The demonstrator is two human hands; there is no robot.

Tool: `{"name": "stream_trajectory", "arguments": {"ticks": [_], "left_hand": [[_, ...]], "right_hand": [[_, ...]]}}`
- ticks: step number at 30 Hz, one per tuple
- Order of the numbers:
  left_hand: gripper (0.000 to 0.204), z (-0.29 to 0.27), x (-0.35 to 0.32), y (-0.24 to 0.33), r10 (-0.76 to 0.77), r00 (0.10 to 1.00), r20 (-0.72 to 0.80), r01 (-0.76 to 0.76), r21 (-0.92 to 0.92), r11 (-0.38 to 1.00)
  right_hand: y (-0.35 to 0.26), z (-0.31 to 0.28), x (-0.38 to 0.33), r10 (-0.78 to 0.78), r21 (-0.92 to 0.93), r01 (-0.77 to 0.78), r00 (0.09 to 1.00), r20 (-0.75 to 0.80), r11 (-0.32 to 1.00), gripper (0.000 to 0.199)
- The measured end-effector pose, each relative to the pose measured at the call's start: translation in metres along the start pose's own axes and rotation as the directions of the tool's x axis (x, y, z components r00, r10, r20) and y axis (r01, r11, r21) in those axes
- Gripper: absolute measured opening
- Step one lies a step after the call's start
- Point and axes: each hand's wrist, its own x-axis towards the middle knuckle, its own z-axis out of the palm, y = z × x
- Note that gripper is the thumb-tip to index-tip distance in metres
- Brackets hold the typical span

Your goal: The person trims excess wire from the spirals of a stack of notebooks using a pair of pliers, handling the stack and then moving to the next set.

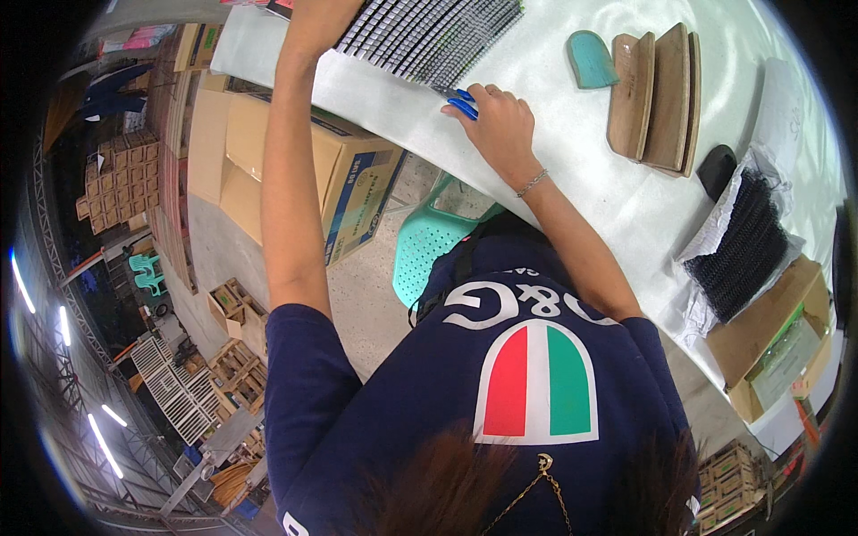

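Observation:
My right hand [502,123] is closed around small blue-handled pliers [463,107], whose metal tip points left to the near edge of a sheet [429,37]. Rows of small dark and silvery pieces cover that sheet, which lies on the white tabletop [554,170]. At the sheet's left end is my left hand [323,20]. The upper edge of the picture cuts off its fingers, so their grip does not show. The jaws of the pliers are too small to make out clearly.
Curved wooden blocks [668,98] and a teal rounded piece [591,59] lie right of my hand. Beyond are black mesh-like strips [742,246] in white wrapping and an open carton [760,357]. A large cardboard box [357,183] and a green stool [427,250] stand below the table.

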Motion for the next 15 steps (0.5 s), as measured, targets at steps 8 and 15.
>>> {"name": "stream_trajectory", "arguments": {"ticks": [8,15], "left_hand": [[0.041,-0.001,0.0,0.002,-0.012,1.0,-0.001,0.012,0.011,1.0],[0.04,0.0,0.0,-0.001,0.008,1.0,-0.003,-0.008,0.025,1.0]], "right_hand": [[0.003,-0.01,0.007,0.011,-0.001,-0.011,0.992,0.129,1.0,0.06],[0.013,0.002,-0.009,-0.129,-0.113,0.109,0.975,-0.183,0.988,0.048]]}}
